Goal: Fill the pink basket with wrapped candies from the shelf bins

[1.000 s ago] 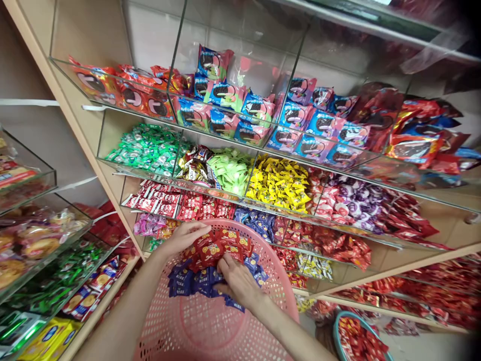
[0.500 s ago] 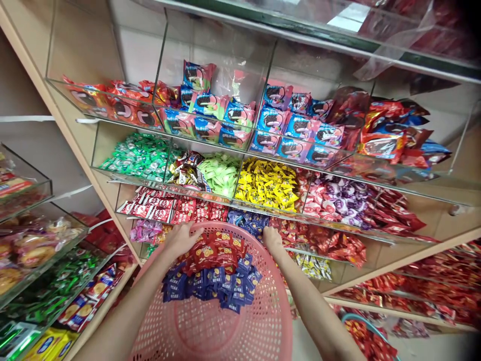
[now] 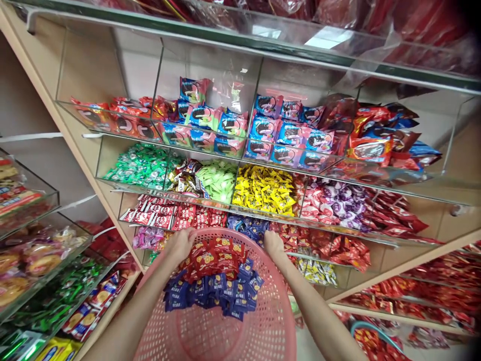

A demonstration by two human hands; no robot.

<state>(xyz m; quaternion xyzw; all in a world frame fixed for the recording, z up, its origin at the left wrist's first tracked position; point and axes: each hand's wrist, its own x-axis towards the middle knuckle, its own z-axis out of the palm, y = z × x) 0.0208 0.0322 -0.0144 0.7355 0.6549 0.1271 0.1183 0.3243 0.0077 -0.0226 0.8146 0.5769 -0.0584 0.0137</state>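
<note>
The sweet-filled shelf (image 3: 77,131) fills the far side. Just near it, the round pink basket (image 3: 225,333) tilts, mouth facing near and up. Red packets (image 3: 212,255) and blue packets (image 3: 214,293) heap against its far wall. The left hand (image 3: 181,244) and right hand (image 3: 274,245) each grip the far rim.

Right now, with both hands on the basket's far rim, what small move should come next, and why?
Probably tip the pink basket forward. The left hand and right hand hold its far rim, and the red packets and blue packets lie piled against it, close to the shelf's blue candies.
</note>
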